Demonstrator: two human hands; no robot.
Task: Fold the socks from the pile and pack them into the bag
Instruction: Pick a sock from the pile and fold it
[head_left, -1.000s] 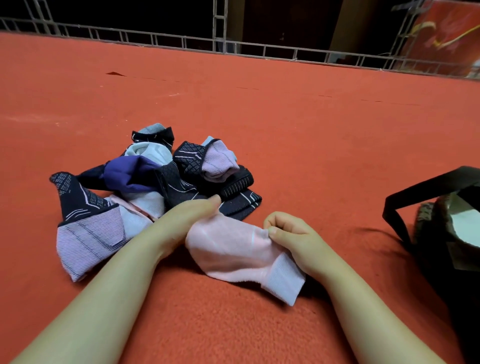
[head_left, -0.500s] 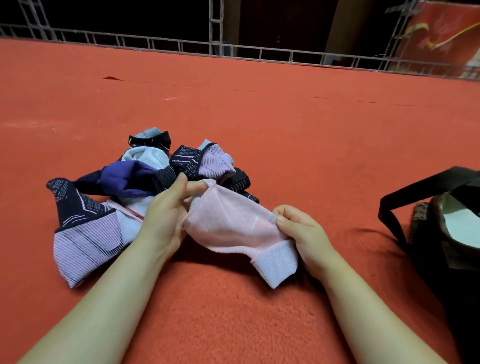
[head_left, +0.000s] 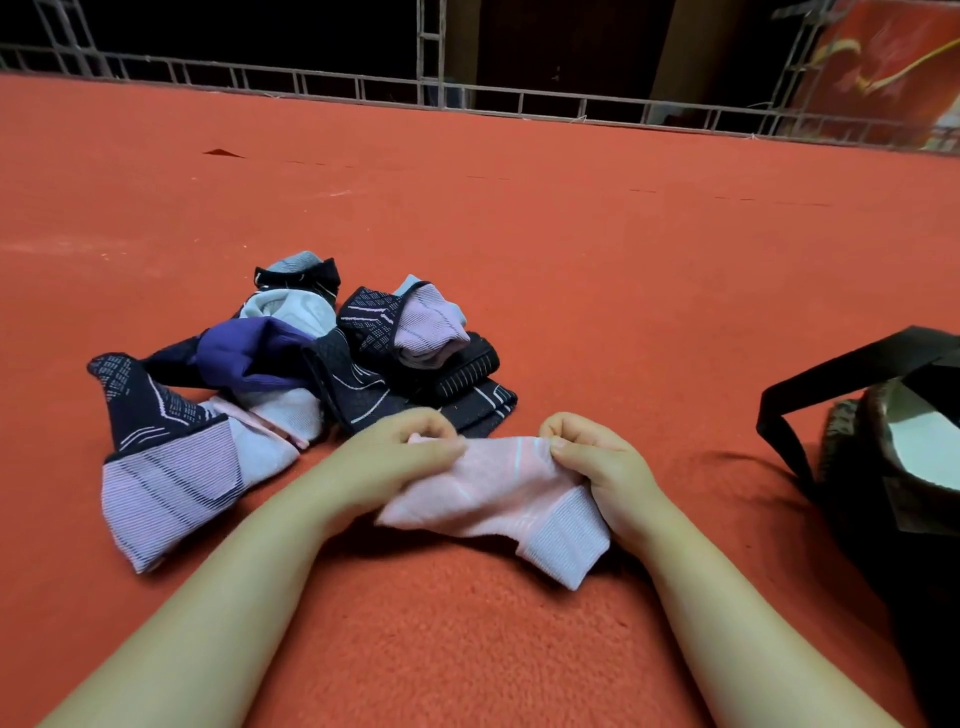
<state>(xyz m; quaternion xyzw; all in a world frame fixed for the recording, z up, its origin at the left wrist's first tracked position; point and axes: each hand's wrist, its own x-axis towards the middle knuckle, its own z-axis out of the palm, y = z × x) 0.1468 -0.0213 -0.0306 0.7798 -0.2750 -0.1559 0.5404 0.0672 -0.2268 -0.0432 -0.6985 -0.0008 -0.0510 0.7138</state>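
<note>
pink sock (head_left: 488, 493) lower centre of frame, left hand (head_left: 400, 457) and right hand (head_left: 597, 462) each pinching top edge. risk: loose grip lets cuff sag, fold goes crooked. pile (head_left: 291, 374) centre left, bag (head_left: 883, 431) right edge.

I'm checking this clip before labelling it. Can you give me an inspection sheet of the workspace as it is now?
Surface: red carpet, with a small dark mark at far left.
Job's things: pink sock held between both hands in front of the sock pile; black bag at right, open, with something white inside.
Clutter: nothing seen.
Grippers: left hand grips the sock's left end; right hand pinches its top edge near the ribbed cuff.
Cables: nothing seen.
Surroundings: metal railing along the carpet's far edge, darkness behind it; red banner at top right.
</note>
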